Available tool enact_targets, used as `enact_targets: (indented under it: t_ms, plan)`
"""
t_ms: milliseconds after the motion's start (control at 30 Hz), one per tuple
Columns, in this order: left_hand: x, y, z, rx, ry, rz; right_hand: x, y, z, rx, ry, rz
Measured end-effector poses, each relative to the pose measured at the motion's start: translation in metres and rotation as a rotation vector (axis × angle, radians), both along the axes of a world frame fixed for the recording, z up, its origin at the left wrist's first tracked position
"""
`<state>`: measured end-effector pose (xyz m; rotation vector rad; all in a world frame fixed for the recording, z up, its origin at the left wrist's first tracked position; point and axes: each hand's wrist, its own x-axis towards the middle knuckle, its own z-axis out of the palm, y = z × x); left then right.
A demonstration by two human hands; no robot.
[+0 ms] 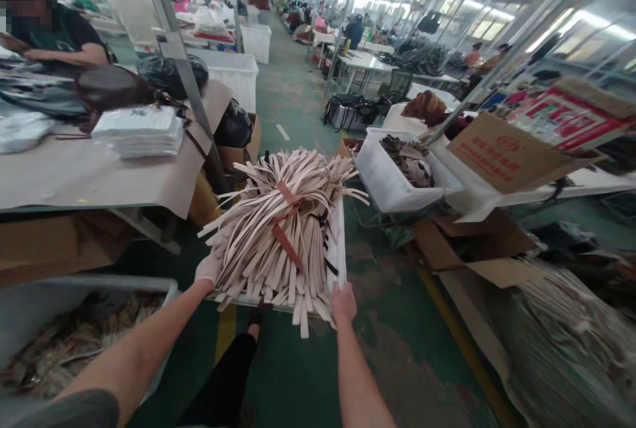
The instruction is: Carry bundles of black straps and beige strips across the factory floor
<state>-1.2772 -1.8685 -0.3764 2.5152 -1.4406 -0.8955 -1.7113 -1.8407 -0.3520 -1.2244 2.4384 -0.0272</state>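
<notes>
In front of me is a white plastic tray, gripped at its two near corners. Heaped over it lie bundles of pale beige strips, flat and narrow like straps, some hanging past the near edge. A reddish-brown band crosses the bundle, and a dark tie shows at its right. My left hand is closed at the near left corner, its fingers partly hidden by the strips. At the near right corner, my right hand wraps round the tray's rim.
A green floor aisle runs ahead. On the left stand a covered table with wrapped white stacks and a scrap bin. To the right are a white tub, cardboard boxes and metal posts. A person works at left.
</notes>
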Motion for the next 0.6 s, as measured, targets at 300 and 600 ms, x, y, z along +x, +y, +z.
enact_targets:
  t_ms: [300,600]
  plan:
    - [0.03,-0.125,0.019,0.047,-0.038,0.012,0.042,-0.09,-0.001,-0.028,-0.019,-0.03]
    - [0.01,-0.159,0.019,0.039,-0.015,0.048,0.017,-0.141,-0.001,0.046,0.026,-0.024]
